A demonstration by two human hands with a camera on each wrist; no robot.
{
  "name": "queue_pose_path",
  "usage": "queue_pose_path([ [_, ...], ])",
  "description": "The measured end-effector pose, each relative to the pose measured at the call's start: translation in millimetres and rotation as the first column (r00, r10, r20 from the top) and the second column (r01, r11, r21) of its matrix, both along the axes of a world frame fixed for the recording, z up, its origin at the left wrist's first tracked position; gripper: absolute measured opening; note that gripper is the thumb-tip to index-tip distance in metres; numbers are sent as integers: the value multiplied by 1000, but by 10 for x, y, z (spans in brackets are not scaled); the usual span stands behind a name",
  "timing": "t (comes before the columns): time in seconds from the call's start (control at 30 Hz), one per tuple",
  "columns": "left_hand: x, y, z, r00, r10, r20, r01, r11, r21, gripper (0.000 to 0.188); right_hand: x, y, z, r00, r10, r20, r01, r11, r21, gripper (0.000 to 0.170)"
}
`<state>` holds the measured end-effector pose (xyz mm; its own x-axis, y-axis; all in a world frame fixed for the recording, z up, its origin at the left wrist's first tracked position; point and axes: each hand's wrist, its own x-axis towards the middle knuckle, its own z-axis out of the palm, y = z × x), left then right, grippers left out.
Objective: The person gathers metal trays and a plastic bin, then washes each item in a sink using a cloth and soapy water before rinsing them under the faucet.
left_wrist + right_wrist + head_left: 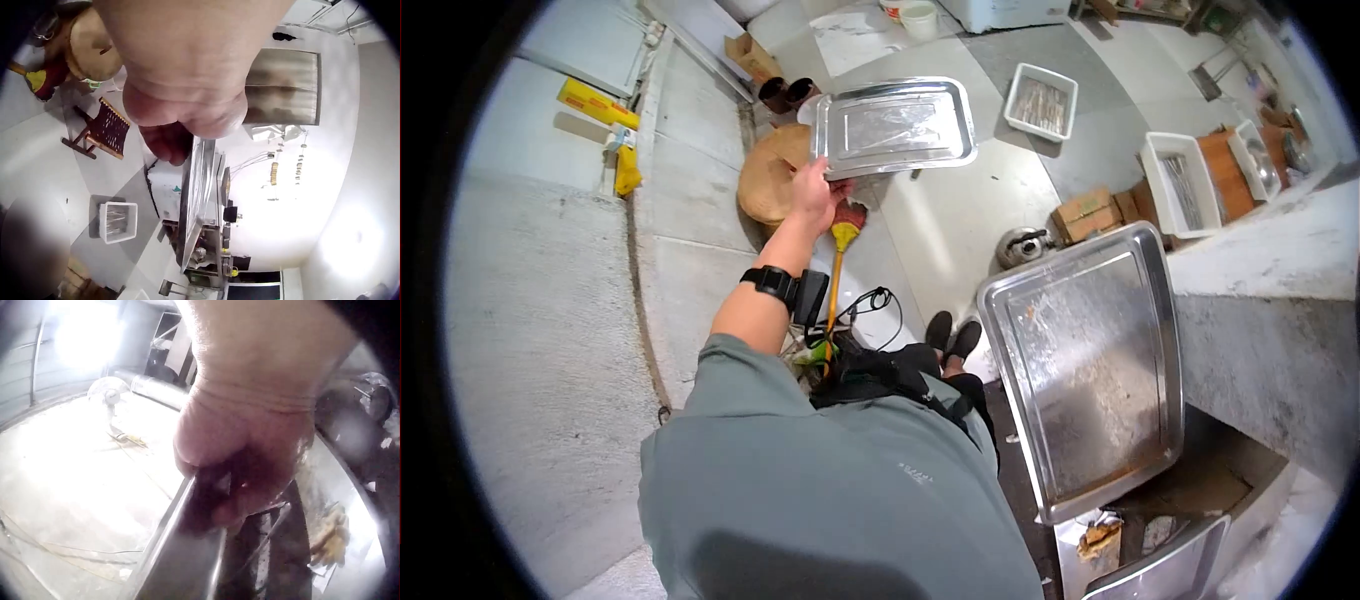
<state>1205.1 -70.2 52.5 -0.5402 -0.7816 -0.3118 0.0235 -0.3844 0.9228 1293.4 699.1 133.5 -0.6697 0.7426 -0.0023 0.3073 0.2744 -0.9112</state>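
Note:
My left hand grips the near left corner of a shiny rectangular metal tray, held out over the floor. In the left wrist view this tray is seen nearly edge-on below the left hand, with the fingers curled at its rim. A larger metal tray with brownish stains stands tilted at the right of the head view. My right hand, out of the head view, shows in the right wrist view: this hand is curled round the rim of a metal tray. Its fingertips are partly hidden.
A broom and a round tan object are near the left arm. White bins with thin items, a kettle and cardboard boxes stand beyond the large tray. A pale ledge borders the right side.

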Motion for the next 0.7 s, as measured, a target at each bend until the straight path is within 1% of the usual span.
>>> queue_pose_path([
  [0.07, -151, -153, -44, 998, -32, -63, 34, 999, 31, 27, -28, -145, -116, 1000, 7, 19, -6, 998, -65, 37],
  [0.1, -246, -314, -156, 998, -20, -60, 24, 997, 73, 27, -39, -249, -187, 999, 0, 33, 4, 995, -97, 36],
  [0.13, -340, -406, -119, 998, -32, -59, 35, 998, 53, 27, -66, -327, -240, 999, 0, 41, 5, 992, -123, 36],
  [0.2, -488, -518, -93, 993, -115, -13, 115, 993, 31, 27, -94, -529, -281, 999, -12, 47, 19, 986, -163, 35],
  [0.23, -607, -469, 47, 993, -120, 18, 120, 993, 8, 26, -100, -637, -275, 999, -19, 46, 27, 984, -177, 34],
  [0.27, -709, -530, 56, 993, -120, 16, 120, 993, 6, 26, -100, -749, -274, 999, -26, 45, 34, 982, -186, 33],
  [0.33, -878, -675, 23, 983, -186, 3, 186, 983, -9, 26, -73, -991, -239, 998, -44, 55, 54, 979, -197, 32],
  [0.4, -1066, -886, -62, 981, -192, 29, 191, 981, 22, 25, -26, -1282, -161, 994, -79, 69, 91, 977, -195, 31],
  [0.47, -1267, -1199, -217, 968, -251, -11, 251, 967, 37, 22, 52, -1642, -44, 990, -124, 70, 135, 975, -178, 30],
  [0.57, -1553, -1641, -370, 962, -274, -23, 275, 957, 94, 21, 238, -2295, 164, 972, -228, 55, 235, 959, -159, 29],
  [0.6, -1682, -1839, -417, 951, -308, -34, 310, 945, 109, 21, 302, -2521, 242, 964, -263, 51, 267, 951, -153, 28],
  [0.67, -1737, -2163, -514, 949, -314, -5, 312, 939, 145, 22, 461, -2994, 473, 941, -336, 47, 340, 929, -144, 27],
  [0.7, -1820, -2341, -552, 937, -350, -18, 348, 925, 155, 22, 514, -3212, 547, 929, -369, 40, 371, 916, -153, 27],
])
